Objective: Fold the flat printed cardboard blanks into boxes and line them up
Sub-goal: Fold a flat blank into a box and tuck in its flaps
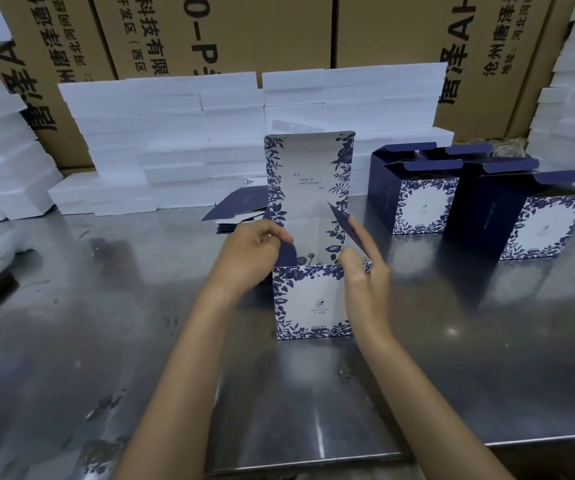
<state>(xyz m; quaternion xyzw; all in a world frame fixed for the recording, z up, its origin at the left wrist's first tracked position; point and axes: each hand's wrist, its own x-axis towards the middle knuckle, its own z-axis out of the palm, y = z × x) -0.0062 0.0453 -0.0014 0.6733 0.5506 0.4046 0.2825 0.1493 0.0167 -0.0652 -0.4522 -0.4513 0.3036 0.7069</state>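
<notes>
as a blue-and-white floral printed cardboard box stands upright mid-surface on the steel surface, printed front toward the wearer and tall lid flap pointing straight up, the left hand pinches its left side flap and the right hand grips the right wall and flap. both flaps probably should fold inward evenly before the lid closes. finished navy boxes wait just right; flat navy blanks lie behind.

Finished boxes stand right of the half-folded box, flat blanks behind.
</notes>
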